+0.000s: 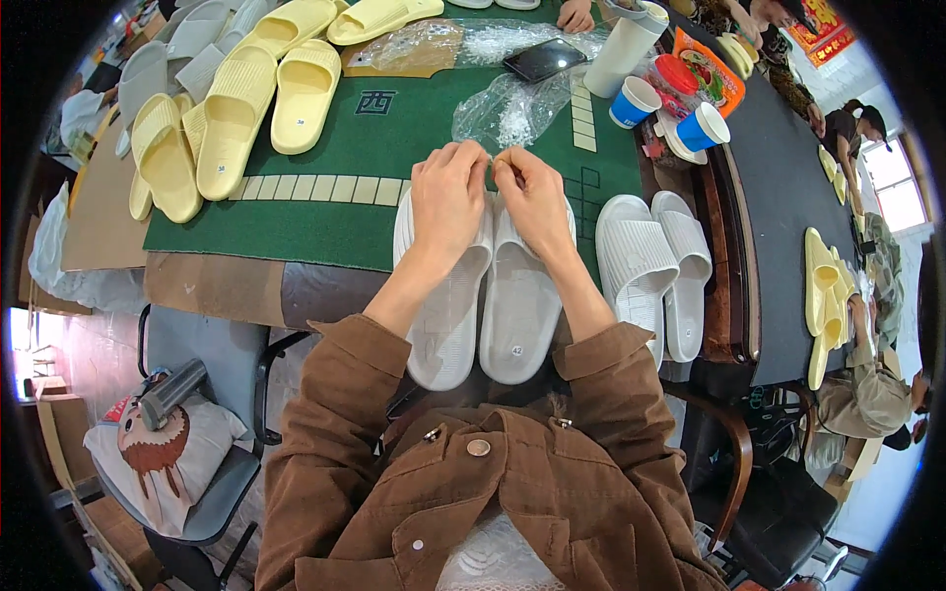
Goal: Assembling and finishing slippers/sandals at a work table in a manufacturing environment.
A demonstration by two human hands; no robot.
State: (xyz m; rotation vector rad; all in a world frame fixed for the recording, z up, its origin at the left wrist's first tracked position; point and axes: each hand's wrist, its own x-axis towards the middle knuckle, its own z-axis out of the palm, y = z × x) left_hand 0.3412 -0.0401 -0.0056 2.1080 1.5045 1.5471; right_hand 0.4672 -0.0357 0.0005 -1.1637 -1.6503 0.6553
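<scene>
A pair of pale grey slide slippers, the left one (445,320) and the right one (518,305), lies side by side in front of me, heels toward my body. Over its toe end, my left hand (446,202) is closed in a pinch. Close against it, my right hand (532,202) pinches too, the fingertips of both nearly meeting between the two straps. Whatever they hold is too small to make out. Just beyond my fingers, a clear plastic bag (512,113) holds small white pieces. To the right rests another grey pair of slippers (641,261).
Several yellow slippers (301,103) and grey ones (145,84) are heaped at the left of the green mat (217,236). Farther back are a phone (544,61), a white roll (623,54), and paper cups (634,101). Co-workers handle yellow slippers (820,286) along the dark table at right.
</scene>
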